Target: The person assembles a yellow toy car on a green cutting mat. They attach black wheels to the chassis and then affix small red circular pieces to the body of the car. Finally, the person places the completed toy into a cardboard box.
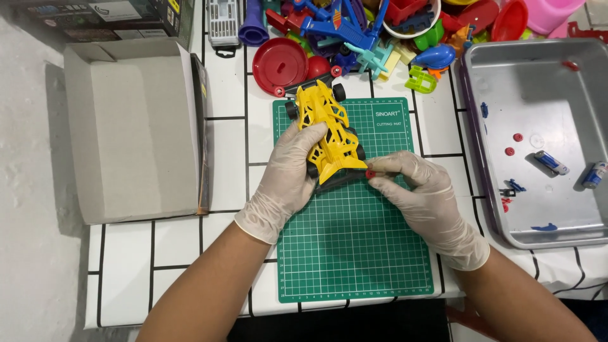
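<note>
A yellow toy racing car [329, 130] with black wheels lies over the top part of a green cutting mat [354, 247]. My left hand [285, 180], in a pale glove, grips the car's body from the left side. My right hand [424, 199], also gloved, pinches a small red round part [370, 173] right at the car's rear right corner, next to a black wheel. Whether the red part is attached to the car cannot be told.
An open cardboard box [133, 126] lies at the left. A heap of colourful plastic toy parts [354, 38] fills the table's far edge. At the right, a metal tray [538, 82] holds two batteries [551, 163] and small red and blue bits.
</note>
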